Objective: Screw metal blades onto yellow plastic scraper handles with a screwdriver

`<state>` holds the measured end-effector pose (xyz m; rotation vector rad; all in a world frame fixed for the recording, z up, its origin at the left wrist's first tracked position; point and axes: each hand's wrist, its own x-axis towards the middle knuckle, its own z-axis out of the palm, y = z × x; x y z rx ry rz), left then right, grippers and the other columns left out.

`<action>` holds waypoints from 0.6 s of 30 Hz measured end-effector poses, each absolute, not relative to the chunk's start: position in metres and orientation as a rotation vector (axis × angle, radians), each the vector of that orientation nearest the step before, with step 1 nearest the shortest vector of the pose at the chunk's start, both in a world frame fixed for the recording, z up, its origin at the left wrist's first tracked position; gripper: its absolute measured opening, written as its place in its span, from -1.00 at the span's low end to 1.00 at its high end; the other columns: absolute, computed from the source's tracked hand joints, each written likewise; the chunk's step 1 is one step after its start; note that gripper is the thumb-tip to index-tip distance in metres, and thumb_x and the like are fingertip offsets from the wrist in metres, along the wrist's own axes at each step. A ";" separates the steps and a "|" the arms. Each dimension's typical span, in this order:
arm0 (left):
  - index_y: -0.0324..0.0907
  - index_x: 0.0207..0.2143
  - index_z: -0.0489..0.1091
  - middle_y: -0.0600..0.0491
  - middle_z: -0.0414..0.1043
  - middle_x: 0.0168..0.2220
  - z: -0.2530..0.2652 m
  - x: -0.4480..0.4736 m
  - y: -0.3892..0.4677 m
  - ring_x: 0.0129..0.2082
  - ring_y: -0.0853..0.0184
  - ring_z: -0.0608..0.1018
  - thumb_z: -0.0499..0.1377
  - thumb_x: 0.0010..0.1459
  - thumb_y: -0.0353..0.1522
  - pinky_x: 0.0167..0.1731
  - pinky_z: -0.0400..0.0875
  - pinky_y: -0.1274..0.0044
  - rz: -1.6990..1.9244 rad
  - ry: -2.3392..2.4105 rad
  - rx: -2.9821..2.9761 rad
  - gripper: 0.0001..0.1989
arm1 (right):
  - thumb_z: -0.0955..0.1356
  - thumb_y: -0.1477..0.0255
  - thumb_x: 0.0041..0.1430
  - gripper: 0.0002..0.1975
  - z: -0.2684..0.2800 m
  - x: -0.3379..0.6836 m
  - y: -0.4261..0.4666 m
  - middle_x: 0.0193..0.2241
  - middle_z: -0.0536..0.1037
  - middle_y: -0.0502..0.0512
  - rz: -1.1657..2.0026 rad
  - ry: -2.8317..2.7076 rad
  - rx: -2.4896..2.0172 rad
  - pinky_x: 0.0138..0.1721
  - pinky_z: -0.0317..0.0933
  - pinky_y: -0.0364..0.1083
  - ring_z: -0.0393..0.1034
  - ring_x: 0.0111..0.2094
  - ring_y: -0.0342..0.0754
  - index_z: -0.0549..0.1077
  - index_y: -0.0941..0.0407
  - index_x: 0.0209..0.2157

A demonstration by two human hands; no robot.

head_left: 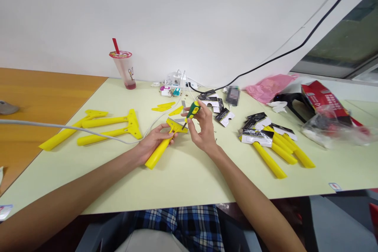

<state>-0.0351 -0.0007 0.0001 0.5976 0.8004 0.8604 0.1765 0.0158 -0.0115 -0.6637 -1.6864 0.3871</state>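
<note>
My left hand (156,140) is wrapped round the neck of a yellow scraper (160,153), its handle slanting down toward me. In my right hand (204,129) is a green and yellow screwdriver (192,111), its tip pointing down at the scraper's head. Whether the tip sits in a screw is too small to tell. Just beyond the head lie flat metal blades (183,106) and loose yellow strips (164,106). More yellow scrapers (131,125) lie to the left.
Carded yellow scrapers (270,153) are piled at right, with black-and-white cards (224,117) behind. A cup with a straw (125,71) stands near the wall by a power strip (177,80). A white cable (73,126) crosses the left side. Bags and a red box (326,100) sit far right.
</note>
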 end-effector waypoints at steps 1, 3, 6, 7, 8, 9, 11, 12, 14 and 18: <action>-0.20 -0.05 0.41 -0.06 0.63 -0.20 0.000 -0.035 -0.001 -0.37 0.37 0.65 0.47 0.03 -0.59 -0.30 0.56 0.57 0.856 0.797 0.602 -0.52 | 0.37 0.30 0.54 -0.35 -0.012 0.177 0.017 0.12 0.56 0.24 0.368 -1.669 -0.673 0.08 0.57 0.21 0.63 0.00 0.11 0.10 -0.13 0.52; -0.19 -0.04 0.40 -0.05 0.64 -0.22 -0.001 -0.035 -0.001 -0.40 0.38 0.63 0.48 0.04 -0.57 -0.31 0.55 0.57 0.839 0.793 0.611 -0.52 | 0.45 0.28 0.47 -0.33 -0.015 0.177 0.019 0.13 0.54 0.23 0.282 -1.639 -0.709 -0.01 0.58 0.18 0.61 -0.07 0.10 0.18 -0.16 0.48; -0.18 -0.02 0.40 -0.05 0.64 -0.24 -0.002 -0.035 -0.002 -0.42 0.39 0.62 0.47 0.05 -0.56 -0.31 0.54 0.57 0.832 0.791 0.618 -0.52 | 0.46 0.26 0.46 -0.31 -0.017 0.178 0.020 0.23 0.47 0.26 0.206 -1.647 -0.739 -0.01 0.57 0.17 0.59 -0.05 0.10 0.19 -0.17 0.48; -0.19 -0.02 0.39 -0.06 0.64 -0.24 -0.001 -0.035 -0.002 -0.41 0.38 0.63 0.46 0.05 -0.57 -0.30 0.54 0.57 0.833 0.791 0.618 -0.51 | 0.43 0.26 0.49 -0.32 -0.016 0.177 0.019 0.24 0.47 0.28 0.222 -1.663 -0.731 0.04 0.56 0.19 0.59 -0.01 0.12 0.15 -0.16 0.50; -0.19 -0.01 0.39 -0.06 0.64 -0.24 -0.001 -0.035 -0.002 -0.40 0.37 0.63 0.46 0.05 -0.57 -0.29 0.54 0.57 0.836 0.792 0.618 -0.51 | 0.39 0.27 0.52 -0.33 -0.014 0.177 0.018 0.24 0.48 0.29 0.257 -1.679 -0.716 0.10 0.54 0.22 0.59 0.04 0.13 0.11 -0.15 0.52; -0.19 -0.01 0.38 -0.07 0.64 -0.24 -0.001 -0.035 -0.001 -0.39 0.37 0.64 0.46 0.05 -0.57 -0.29 0.54 0.57 0.840 0.794 0.617 -0.51 | 0.35 0.28 0.55 -0.34 -0.013 0.176 0.017 0.24 0.49 0.29 0.307 -1.694 -0.698 0.14 0.52 0.24 0.59 0.07 0.14 0.07 -0.14 0.53; -0.19 -0.02 0.38 -0.08 0.64 -0.24 0.000 -0.035 -0.001 -0.39 0.36 0.64 0.46 0.04 -0.58 -0.29 0.53 0.57 0.844 0.798 0.612 -0.50 | 0.30 0.29 0.59 -0.35 -0.010 0.175 0.015 0.21 0.53 0.28 0.395 -1.702 -0.669 0.17 0.52 0.25 0.62 0.06 0.11 0.00 -0.14 0.54; -0.19 -0.03 0.37 -0.08 0.64 -0.24 0.000 -0.035 -0.001 -0.39 0.36 0.64 0.46 0.03 -0.58 -0.30 0.53 0.57 0.845 0.798 0.608 -0.50 | 0.30 0.29 0.59 -0.36 -0.010 0.175 0.015 0.17 0.55 0.26 0.410 -1.693 -0.667 0.15 0.53 0.25 0.63 0.03 0.10 0.00 -0.14 0.54; -0.19 -0.03 0.38 -0.08 0.64 -0.24 0.000 -0.035 -0.001 -0.40 0.36 0.63 0.47 0.01 -0.59 -0.31 0.53 0.57 0.843 0.797 0.599 -0.48 | 0.36 0.26 0.55 -0.35 -0.012 0.176 0.016 0.08 0.58 0.22 0.369 -1.661 -0.694 0.09 0.56 0.21 0.63 -0.02 0.09 0.07 -0.15 0.52; -0.19 0.01 0.38 -0.07 0.64 -0.24 0.000 -0.035 -0.002 -0.41 0.37 0.63 0.48 0.01 -0.59 -0.29 0.55 0.57 0.833 0.798 0.579 -0.45 | 0.47 0.20 0.44 -0.28 -0.016 0.179 0.019 0.17 0.51 0.27 0.231 -1.629 -0.774 0.01 0.58 0.14 0.58 -0.06 0.08 0.17 -0.13 0.49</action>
